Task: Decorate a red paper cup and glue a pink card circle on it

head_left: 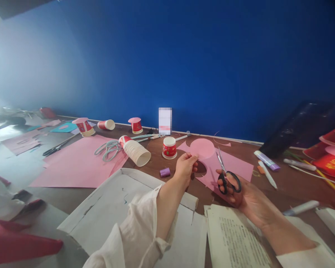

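Between thumb and fingers, my left hand [185, 167] pinches the lower edge of a pink paper circle [202, 148]. My right hand [247, 197] has its fingers in the black handles of a pair of scissors [222, 163], whose blades point up and away, close to the circle's right edge. Beneath both lies a pink paper sheet [238, 163] with a round piece cut out of it. A red paper cup [169, 147] stands upside down just left of the circle. A thin curled pink offcut [222, 143] lies behind the scissors.
A stack of paper cups [135, 150] lies on its side near a grey cable [109, 150]. Farther back, two red cups carry pink discs [134, 120]. Large pink sheets [78, 163] spread at left. A glue stick [266, 160] and pens lie right; a printed booklet [234, 234] is in front.
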The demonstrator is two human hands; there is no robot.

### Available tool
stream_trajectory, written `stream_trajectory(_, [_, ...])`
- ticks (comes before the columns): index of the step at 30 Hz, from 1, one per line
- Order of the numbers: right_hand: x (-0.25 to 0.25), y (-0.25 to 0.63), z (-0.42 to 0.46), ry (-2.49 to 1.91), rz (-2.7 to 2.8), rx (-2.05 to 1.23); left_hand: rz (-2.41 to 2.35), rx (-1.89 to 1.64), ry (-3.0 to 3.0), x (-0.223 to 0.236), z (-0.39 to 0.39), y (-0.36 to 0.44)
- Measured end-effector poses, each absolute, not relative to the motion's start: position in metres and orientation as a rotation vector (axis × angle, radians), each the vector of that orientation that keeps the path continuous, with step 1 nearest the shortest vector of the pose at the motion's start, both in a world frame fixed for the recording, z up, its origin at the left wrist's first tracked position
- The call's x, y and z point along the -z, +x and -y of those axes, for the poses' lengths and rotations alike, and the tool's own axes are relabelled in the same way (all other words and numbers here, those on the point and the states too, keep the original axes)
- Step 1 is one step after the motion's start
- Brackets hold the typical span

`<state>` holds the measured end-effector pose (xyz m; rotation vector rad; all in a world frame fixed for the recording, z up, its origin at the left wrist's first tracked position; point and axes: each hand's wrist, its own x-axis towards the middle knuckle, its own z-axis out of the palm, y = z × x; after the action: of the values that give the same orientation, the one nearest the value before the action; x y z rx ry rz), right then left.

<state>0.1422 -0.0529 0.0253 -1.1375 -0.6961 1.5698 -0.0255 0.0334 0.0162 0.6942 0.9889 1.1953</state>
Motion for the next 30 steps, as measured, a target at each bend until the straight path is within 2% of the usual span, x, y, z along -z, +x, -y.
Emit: stream_trajectory(30, [-0.0238, 0.1394, 0.0568, -1.340, 0.844, -1.518, -1.033, -1.193, 0.731, -0.0149, -0.0353, -0.0231])
